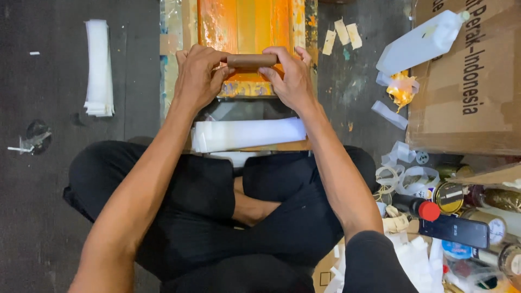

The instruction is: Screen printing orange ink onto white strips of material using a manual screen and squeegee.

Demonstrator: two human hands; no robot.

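Note:
Both my hands grip a short brown wooden squeegee handle held across the near end of an orange-stained printing screen frame. My left hand closes on the handle's left end, and my right hand on its right end. Just below the frame, close to my crossed legs in black trousers, lies a stack of white strips on a wooden board.
A second pile of white strips lies on the dark floor at the left. At the right stand a cardboard box, a white plastic jug, an orange-smeared rag, several cans and bottles and a dark phone.

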